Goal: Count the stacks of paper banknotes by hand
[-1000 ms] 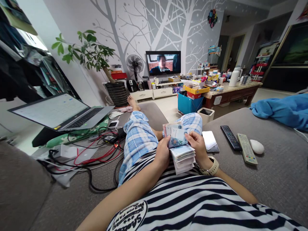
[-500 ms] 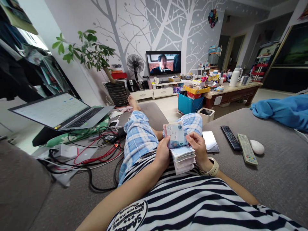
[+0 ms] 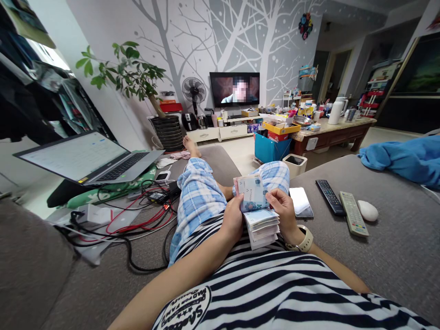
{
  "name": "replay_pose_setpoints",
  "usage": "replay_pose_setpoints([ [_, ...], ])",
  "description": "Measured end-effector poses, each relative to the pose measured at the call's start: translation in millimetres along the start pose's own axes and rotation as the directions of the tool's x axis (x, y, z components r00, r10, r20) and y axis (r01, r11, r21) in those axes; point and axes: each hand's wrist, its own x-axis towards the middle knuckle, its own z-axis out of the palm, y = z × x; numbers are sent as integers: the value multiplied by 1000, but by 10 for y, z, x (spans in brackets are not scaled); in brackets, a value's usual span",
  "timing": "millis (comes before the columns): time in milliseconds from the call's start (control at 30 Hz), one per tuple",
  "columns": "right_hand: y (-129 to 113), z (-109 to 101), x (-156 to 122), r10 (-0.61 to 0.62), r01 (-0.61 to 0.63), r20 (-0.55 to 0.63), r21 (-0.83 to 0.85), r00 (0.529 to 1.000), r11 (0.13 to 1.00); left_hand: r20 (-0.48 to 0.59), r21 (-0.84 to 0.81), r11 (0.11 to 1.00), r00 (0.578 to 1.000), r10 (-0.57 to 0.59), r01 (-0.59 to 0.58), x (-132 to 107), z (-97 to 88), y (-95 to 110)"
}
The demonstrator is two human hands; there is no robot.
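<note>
A thick stack of banknotes (image 3: 261,224) rests on my lap, held between both hands. My left hand (image 3: 232,218) is closed round the stack's left side. My right hand (image 3: 282,207), with a pale watch on its wrist, pinches the top notes, which are folded upward and away from me. I lie on a grey sofa (image 3: 385,247) in a striped shirt and blue checked trousers.
A phone (image 3: 300,201), two remotes (image 3: 330,197) (image 3: 353,213) and a white mouse (image 3: 367,210) lie on the sofa to my right, a blue cloth (image 3: 405,158) beyond. An open laptop (image 3: 89,158) and tangled cables (image 3: 137,220) are on my left. A TV (image 3: 234,89) plays ahead.
The hands and the notes have hardly moved; the lifted top notes sit slightly differently. The picture on the TV has changed.
</note>
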Motion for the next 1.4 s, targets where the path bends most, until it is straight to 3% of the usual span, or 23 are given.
replay_pose_setpoints([
  [1400, -48, 3, -10, -13, 11, 32, 35, 999, 999, 1, 17, 1000, 1000, -23, 23, -21, 35, 73],
])
